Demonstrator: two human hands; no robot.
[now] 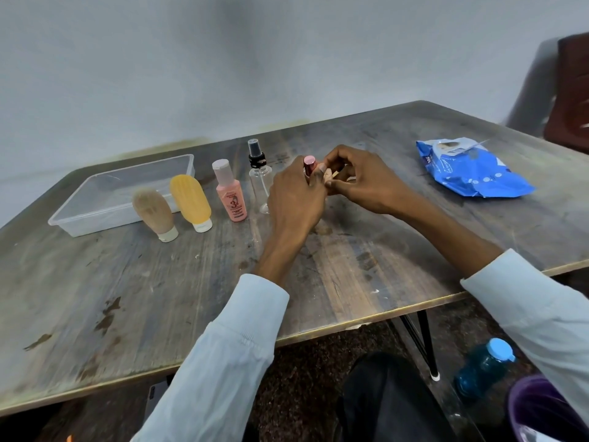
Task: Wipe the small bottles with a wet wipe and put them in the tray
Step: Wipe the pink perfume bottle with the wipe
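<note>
Five small bottles were on the worktop (pixel 159 298): a tan tube (pixel 154 214) and a yellow tube (pixel 190 199) standing cap-down, a pink bottle (pixel 230 195) and a clear spray bottle (pixel 258 173) upright, and a red bottle (pixel 309 165) held upright, cap up, in the left hand (pixel 294 199). The right hand (pixel 360 178), fingers curled, met it there; any wipe was hidden. One tray (pixel 79 218) sat just behind the tubes, one blue wipes pack (pixel 471 170) well to the right.

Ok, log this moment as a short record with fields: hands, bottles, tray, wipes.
left hand: left hand grips the pink-capped bottle
right hand: right hand pinches something small beside it; a wipe cannot be confirmed
waiting: tan tube, yellow tube, pink bottle, clear spray bottle
tray: tray holds no bottles
wipes: blue pack, far right
</note>
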